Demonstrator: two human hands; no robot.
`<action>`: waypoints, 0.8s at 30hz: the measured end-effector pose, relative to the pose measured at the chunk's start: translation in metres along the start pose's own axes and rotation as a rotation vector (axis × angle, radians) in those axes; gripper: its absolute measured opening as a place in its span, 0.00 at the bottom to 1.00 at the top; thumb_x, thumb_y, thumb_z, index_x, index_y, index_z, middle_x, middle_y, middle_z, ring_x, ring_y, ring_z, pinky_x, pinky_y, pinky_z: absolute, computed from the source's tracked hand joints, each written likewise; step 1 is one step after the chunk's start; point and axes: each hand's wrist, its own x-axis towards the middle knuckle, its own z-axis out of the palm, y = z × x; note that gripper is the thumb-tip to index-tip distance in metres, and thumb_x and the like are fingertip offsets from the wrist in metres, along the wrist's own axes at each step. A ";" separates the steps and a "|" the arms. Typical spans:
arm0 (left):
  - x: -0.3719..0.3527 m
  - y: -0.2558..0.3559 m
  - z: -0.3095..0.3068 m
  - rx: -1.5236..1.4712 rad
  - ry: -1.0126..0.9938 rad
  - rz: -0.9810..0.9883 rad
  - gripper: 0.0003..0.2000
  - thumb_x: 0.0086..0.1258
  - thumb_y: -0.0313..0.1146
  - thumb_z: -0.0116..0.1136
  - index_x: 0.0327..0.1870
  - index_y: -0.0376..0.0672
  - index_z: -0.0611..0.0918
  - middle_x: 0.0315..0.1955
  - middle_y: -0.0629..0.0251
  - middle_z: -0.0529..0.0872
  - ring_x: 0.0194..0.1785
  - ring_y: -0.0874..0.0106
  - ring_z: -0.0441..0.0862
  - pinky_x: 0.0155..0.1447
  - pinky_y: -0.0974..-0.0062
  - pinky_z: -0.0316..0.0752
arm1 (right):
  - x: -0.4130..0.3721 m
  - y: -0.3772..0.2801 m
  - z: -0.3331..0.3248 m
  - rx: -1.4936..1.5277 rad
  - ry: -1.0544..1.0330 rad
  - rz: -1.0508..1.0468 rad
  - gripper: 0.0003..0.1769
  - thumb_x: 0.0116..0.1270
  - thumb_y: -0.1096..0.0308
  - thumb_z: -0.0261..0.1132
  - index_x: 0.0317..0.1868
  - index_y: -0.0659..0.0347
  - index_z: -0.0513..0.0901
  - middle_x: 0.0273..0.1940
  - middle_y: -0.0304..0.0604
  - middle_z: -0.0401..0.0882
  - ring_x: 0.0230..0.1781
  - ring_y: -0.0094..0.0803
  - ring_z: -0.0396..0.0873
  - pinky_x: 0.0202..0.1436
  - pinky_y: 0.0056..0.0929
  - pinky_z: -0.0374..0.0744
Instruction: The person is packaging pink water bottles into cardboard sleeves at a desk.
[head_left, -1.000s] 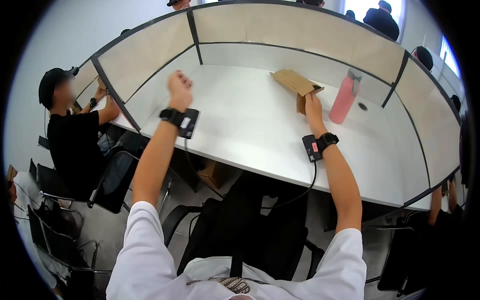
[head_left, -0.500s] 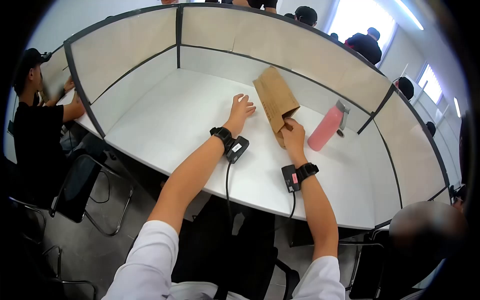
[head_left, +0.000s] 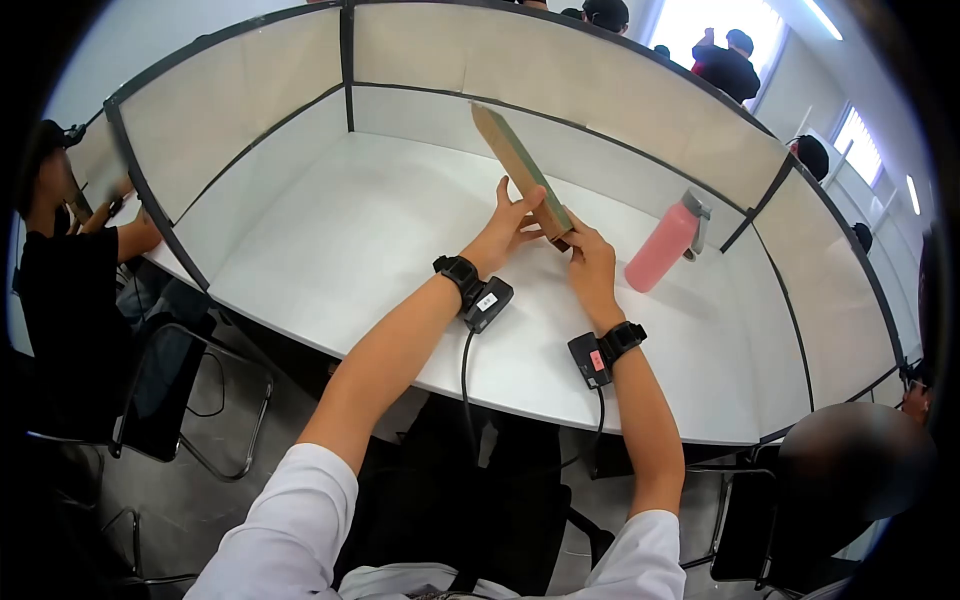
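Note:
A brown kraft paper bag [head_left: 512, 158] is held up over the white desk, tilted and turned nearly edge-on, with a greenish face along its right side. My left hand [head_left: 508, 228] grips its lower left side, fingers against the paper. At the lower right, my right hand [head_left: 590, 262] is closed on the bag near its bottom end; some of its fingers are hidden. To the right of that hand a pink bottle [head_left: 662, 245] with a grey lid stands on the desk.
Low partition panels [head_left: 560, 70] enclose the white desk [head_left: 330, 250] at the back and sides. Cables run down from the black wrist devices [head_left: 490, 303]. A person in black [head_left: 75, 290] sits at the left, and other people are beyond the panels.
The bag has turned from showing its broad brown face to nearly edge-on. My left hand has moved right onto it. My right hand has come out of the bag's opening and now holds its outside.

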 end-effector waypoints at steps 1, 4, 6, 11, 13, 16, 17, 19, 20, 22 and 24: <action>-0.002 0.001 0.000 -0.021 -0.022 0.003 0.58 0.62 0.58 0.68 0.78 0.54 0.33 0.68 0.51 0.60 0.69 0.55 0.66 0.70 0.51 0.68 | 0.000 0.002 0.000 0.023 -0.008 0.018 0.18 0.58 0.87 0.54 0.44 0.64 0.87 0.63 0.36 0.80 0.48 0.44 0.82 0.52 0.36 0.81; -0.004 0.007 0.001 -0.052 -0.004 -0.033 0.55 0.63 0.55 0.68 0.78 0.56 0.35 0.69 0.53 0.61 0.70 0.56 0.66 0.71 0.49 0.66 | 0.000 0.009 0.003 0.028 -0.027 0.036 0.18 0.58 0.86 0.54 0.44 0.64 0.87 0.61 0.37 0.81 0.48 0.44 0.82 0.52 0.35 0.81; -0.003 0.010 0.001 -0.072 0.035 -0.056 0.54 0.62 0.52 0.69 0.77 0.56 0.37 0.69 0.53 0.61 0.70 0.57 0.65 0.71 0.49 0.65 | 0.001 0.009 0.004 0.062 -0.033 0.048 0.18 0.58 0.86 0.55 0.43 0.65 0.87 0.60 0.37 0.82 0.48 0.44 0.82 0.52 0.34 0.81; 0.007 0.004 -0.008 -0.119 0.140 -0.013 0.48 0.62 0.48 0.71 0.74 0.50 0.48 0.66 0.56 0.64 0.70 0.59 0.66 0.70 0.52 0.67 | 0.001 0.001 0.002 0.274 0.038 0.148 0.11 0.63 0.81 0.57 0.40 0.66 0.86 0.52 0.41 0.85 0.44 0.38 0.84 0.48 0.30 0.82; 0.007 0.004 -0.013 -0.133 0.186 0.010 0.44 0.63 0.48 0.71 0.72 0.48 0.53 0.65 0.57 0.66 0.69 0.61 0.66 0.69 0.53 0.67 | -0.001 -0.001 0.004 0.344 0.058 0.248 0.09 0.65 0.79 0.57 0.39 0.66 0.86 0.48 0.41 0.85 0.42 0.33 0.83 0.46 0.29 0.82; 0.008 0.003 -0.015 -0.141 0.245 0.044 0.40 0.63 0.47 0.71 0.69 0.45 0.57 0.63 0.58 0.68 0.69 0.63 0.68 0.69 0.55 0.69 | -0.001 0.003 0.001 0.350 0.030 0.377 0.08 0.67 0.78 0.58 0.40 0.65 0.85 0.43 0.41 0.84 0.38 0.27 0.81 0.44 0.27 0.82; 0.009 0.002 -0.015 -0.143 0.259 0.049 0.40 0.63 0.46 0.71 0.68 0.45 0.58 0.63 0.59 0.69 0.68 0.64 0.68 0.69 0.56 0.69 | -0.001 0.003 0.001 0.356 0.027 0.389 0.08 0.68 0.78 0.58 0.42 0.64 0.84 0.43 0.41 0.83 0.37 0.26 0.80 0.43 0.27 0.82; 0.009 0.004 -0.013 -0.146 0.276 0.070 0.39 0.63 0.45 0.72 0.67 0.44 0.59 0.62 0.59 0.70 0.67 0.65 0.70 0.68 0.57 0.71 | 0.000 0.007 0.001 0.376 0.044 0.406 0.10 0.68 0.77 0.58 0.47 0.62 0.82 0.42 0.41 0.83 0.37 0.26 0.80 0.42 0.26 0.81; 0.008 0.004 -0.012 -0.146 0.280 0.086 0.39 0.63 0.44 0.72 0.67 0.43 0.59 0.61 0.59 0.71 0.66 0.65 0.71 0.67 0.58 0.72 | 0.000 0.010 0.002 0.391 0.063 0.411 0.11 0.69 0.76 0.58 0.50 0.61 0.81 0.42 0.42 0.83 0.38 0.27 0.80 0.42 0.27 0.80; 0.008 0.002 -0.013 -0.146 0.284 0.106 0.38 0.63 0.43 0.73 0.66 0.43 0.59 0.60 0.59 0.72 0.64 0.64 0.73 0.66 0.60 0.74 | -0.001 0.009 0.004 0.433 0.094 0.436 0.14 0.69 0.75 0.59 0.54 0.59 0.78 0.43 0.43 0.82 0.39 0.28 0.80 0.42 0.28 0.80; 0.010 0.001 -0.014 -0.145 0.280 0.121 0.37 0.64 0.42 0.72 0.66 0.42 0.60 0.58 0.59 0.73 0.62 0.64 0.75 0.65 0.61 0.75 | 0.000 0.006 0.002 0.485 0.118 0.474 0.15 0.70 0.73 0.58 0.57 0.58 0.77 0.43 0.44 0.82 0.40 0.29 0.79 0.43 0.29 0.79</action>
